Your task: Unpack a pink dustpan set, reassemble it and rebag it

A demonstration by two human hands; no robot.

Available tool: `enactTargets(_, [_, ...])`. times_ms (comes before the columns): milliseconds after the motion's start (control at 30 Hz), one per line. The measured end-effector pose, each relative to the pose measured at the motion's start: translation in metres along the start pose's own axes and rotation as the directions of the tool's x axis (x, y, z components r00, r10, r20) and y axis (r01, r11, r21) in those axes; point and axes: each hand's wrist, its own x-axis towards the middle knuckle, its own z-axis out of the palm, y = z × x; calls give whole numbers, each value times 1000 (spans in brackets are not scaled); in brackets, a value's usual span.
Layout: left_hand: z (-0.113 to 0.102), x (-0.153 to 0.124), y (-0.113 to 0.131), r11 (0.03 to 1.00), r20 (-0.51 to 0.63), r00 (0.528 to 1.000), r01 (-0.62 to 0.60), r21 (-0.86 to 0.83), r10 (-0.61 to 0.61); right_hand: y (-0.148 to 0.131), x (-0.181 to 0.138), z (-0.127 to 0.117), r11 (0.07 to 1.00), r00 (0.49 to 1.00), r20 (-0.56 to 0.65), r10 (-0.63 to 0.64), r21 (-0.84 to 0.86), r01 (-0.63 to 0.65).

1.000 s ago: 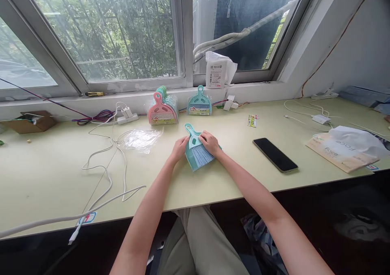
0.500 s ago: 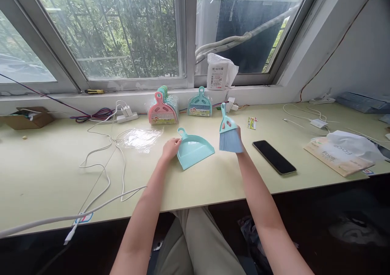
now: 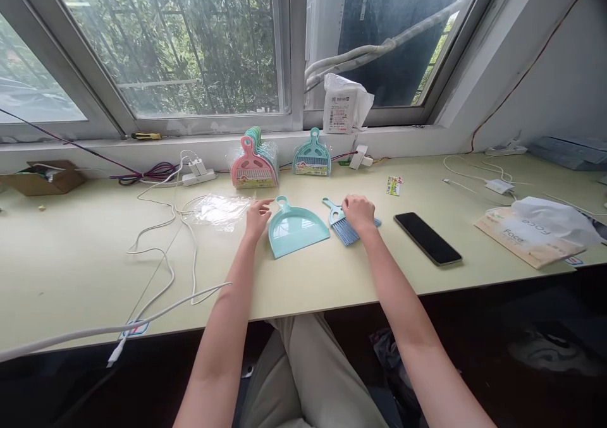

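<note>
A mint-green dustpan (image 3: 298,231) lies flat on the table with its handle toward the window. Just left of it, my left hand (image 3: 258,219) hovers with fingers apart, holding nothing. To the dustpan's right, a small hand brush (image 3: 344,231) with a mint-green handle and blue bristles rests low at the tabletop. My right hand (image 3: 359,213) is closed over the brush's right part, hiding some of its head; the fingertips are out of sight.
Packaged dustpan sets, a pink-fronted stack (image 3: 255,165) and a green one (image 3: 313,156), stand by the sill. Clear plastic wrap (image 3: 222,212) and white cables (image 3: 164,257) lie left. A phone (image 3: 427,238), a small label card (image 3: 394,186) and a tissue pack (image 3: 528,232) lie right.
My left hand has let go of the dustpan and moved slightly left. My right hand has lowered the brush from a raised, upright pose onto the table.
</note>
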Motion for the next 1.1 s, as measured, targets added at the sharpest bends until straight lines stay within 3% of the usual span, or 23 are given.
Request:
enactTargets(133, [-3, 1, -1, 998, -57, 998, -14, -64, 10, -1, 0, -5, 995, 996, -56, 72, 72, -68])
enactTargets(333, [-4, 3, -6, 975, -36, 998, 50, -217, -60, 0, 0, -6, 987, 994, -1, 106, 118, -105])
enactTargets(1100, [-2, 2, -3, 973, -37, 995, 85, -212, -95, 0, 1, -5, 986, 988, 123, 97, 124, -113])
